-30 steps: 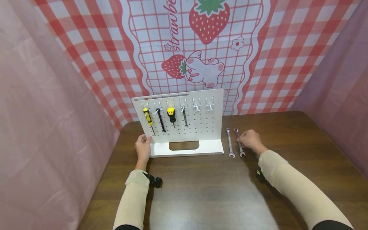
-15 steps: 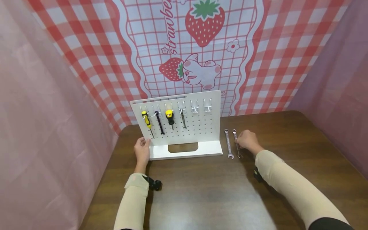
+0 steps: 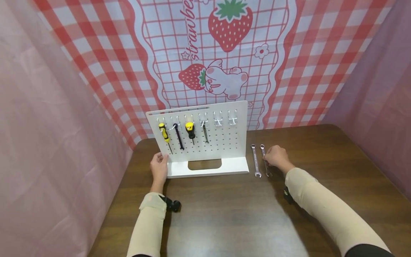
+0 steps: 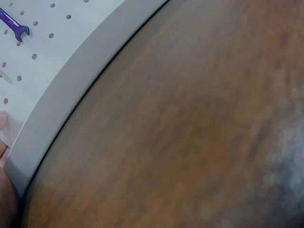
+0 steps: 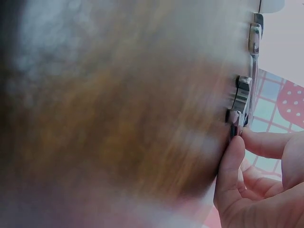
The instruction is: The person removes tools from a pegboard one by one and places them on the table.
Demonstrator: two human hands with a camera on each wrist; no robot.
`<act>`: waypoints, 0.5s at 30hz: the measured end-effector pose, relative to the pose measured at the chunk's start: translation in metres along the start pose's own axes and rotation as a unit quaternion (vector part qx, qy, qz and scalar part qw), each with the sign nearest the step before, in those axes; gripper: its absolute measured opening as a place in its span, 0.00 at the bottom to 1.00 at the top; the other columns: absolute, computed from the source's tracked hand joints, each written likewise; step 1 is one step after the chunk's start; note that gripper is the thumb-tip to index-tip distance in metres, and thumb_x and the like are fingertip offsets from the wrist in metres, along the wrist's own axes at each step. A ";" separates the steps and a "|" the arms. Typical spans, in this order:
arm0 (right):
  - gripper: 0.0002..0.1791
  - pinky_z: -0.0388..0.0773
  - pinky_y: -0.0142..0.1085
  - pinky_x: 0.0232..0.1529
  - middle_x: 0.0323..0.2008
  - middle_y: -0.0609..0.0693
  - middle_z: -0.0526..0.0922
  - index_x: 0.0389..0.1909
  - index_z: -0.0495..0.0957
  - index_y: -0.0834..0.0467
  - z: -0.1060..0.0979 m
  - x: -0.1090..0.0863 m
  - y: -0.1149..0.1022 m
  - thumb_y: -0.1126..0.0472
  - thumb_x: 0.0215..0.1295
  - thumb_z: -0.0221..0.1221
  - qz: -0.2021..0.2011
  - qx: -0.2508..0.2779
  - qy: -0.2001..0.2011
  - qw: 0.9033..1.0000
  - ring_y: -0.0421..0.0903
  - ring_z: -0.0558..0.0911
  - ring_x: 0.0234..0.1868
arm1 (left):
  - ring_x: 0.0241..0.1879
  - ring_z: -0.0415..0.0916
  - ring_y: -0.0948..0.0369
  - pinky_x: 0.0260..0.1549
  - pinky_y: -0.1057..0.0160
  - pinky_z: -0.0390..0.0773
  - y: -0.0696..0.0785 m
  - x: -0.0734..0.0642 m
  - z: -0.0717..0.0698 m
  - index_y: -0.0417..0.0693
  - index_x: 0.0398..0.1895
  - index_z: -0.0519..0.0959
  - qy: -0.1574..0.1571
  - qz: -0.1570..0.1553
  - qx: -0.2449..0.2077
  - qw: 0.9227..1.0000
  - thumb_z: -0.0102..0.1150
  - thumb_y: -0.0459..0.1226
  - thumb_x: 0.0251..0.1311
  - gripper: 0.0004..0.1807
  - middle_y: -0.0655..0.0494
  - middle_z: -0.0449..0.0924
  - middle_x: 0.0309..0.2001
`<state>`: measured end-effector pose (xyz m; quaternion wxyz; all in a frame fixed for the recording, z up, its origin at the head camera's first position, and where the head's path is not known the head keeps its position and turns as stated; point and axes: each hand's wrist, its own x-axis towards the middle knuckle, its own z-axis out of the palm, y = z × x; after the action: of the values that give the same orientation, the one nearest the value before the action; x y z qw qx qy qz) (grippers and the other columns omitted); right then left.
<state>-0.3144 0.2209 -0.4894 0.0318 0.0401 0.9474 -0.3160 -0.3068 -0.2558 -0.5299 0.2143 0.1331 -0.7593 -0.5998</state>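
Note:
A white pegboard stand (image 3: 224, 142) stands upright on the table. My left hand (image 3: 158, 167) grips its lower left edge; only bits of its fingers show at the border of the left wrist view. My right hand (image 3: 277, 157) pinches the outer combination wrench (image 3: 263, 153) between thumb and index finger, and in the right wrist view the wrench's open end (image 5: 241, 97) sticks out past the fingertips. A second silver combination wrench (image 3: 255, 160) lies beside it, between the hand and the stand. Both wrenches point their ring ends toward the back.
On the pegboard's hooks hang a yellow-black screwdriver (image 3: 165, 134), a dark wrench (image 3: 178, 136), a stubby screwdriver (image 3: 190, 130) and a small wrench (image 3: 205, 132). Two bare hooks (image 3: 232, 118) are at the right. A strawberry-print cloth (image 3: 231, 71) hangs behind the wooden table (image 3: 224, 214).
The head view has shifted slightly. The lower end of the outer wrench looks darker and a little turned under my right hand. My left hand stays on the pegboard's edge.

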 end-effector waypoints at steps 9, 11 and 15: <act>0.10 0.74 0.35 0.25 0.16 0.48 0.81 0.29 0.82 0.64 0.000 0.000 0.001 0.60 0.60 0.66 -0.007 0.006 -0.004 1.000 0.41 0.80 0.18 | 0.56 0.75 0.46 0.58 0.49 0.74 0.000 0.000 -0.001 0.34 0.58 0.75 -0.004 -0.004 0.003 1.000 0.59 0.38 0.72 0.18 0.35 0.78 0.54; 0.10 0.75 0.35 0.25 0.17 0.48 0.81 0.29 0.82 0.65 -0.001 0.000 0.001 0.61 0.60 0.66 -0.008 0.012 -0.007 1.000 0.40 0.81 0.18 | 0.56 0.75 0.46 0.58 0.49 0.74 0.000 0.000 0.000 0.35 0.58 0.75 -0.005 -0.005 0.002 1.000 0.58 0.38 0.72 0.18 0.35 0.78 0.54; 0.10 0.76 0.37 0.27 0.19 0.51 0.82 0.29 0.83 0.65 -0.003 0.001 0.001 0.60 0.60 0.66 -0.017 0.007 -0.003 1.000 0.44 0.82 0.21 | 0.55 0.75 0.46 0.58 0.49 0.74 -0.001 0.001 0.000 0.34 0.57 0.75 -0.002 -0.004 0.002 1.000 0.59 0.37 0.72 0.18 0.35 0.78 0.54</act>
<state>-0.3155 0.2233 -0.4872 0.0290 0.0238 0.9454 -0.3236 -0.3077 -0.2561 -0.5305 0.2096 0.1353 -0.7606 -0.5994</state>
